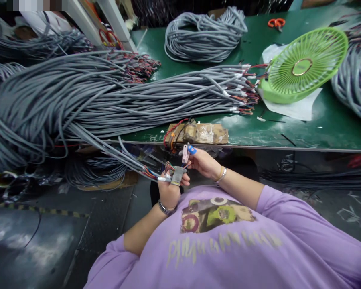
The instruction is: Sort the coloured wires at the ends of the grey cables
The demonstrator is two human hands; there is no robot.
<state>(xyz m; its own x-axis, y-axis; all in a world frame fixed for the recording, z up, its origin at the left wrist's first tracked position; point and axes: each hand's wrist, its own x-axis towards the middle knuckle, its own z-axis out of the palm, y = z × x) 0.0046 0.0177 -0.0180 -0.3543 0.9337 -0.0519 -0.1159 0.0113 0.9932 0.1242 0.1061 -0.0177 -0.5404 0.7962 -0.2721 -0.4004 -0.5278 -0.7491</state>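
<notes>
The left grip point(169, 194) is closed around the ends of a few grey cables point(108, 149), which come in from its left with their coloured wires point(169, 165) fanning out just above the knuckles. Holding them so near the end probably keeps the loose wires from swaying. A grey piece point(177, 175) sits at the thumb side of this grip; whether it is a part being held or a wrap on a digit, one cannot tell.

The right grip point(205, 163) pinches a small pale piece point(185, 154) between thumb and fingers, just above and right of the left grip. A fingertip hold seems to suit so slight a thing and leaves it in plain sight. Both grips meet in front of the person's body, just off the tabletop point(333, 136) edge, where the cables appear to reach easily.

Above the left grip, the big bundle point(168, 96) lies along the tabletop, wire ends all pointing right, likely so that they stay sorted. A board point(216, 134) rests at the edge, beyond the right grip. Farther off, to the upper right, the fan point(301, 67) stands tilted on paper point(307, 104), touching or nearly touching the bundle's ends.
</notes>
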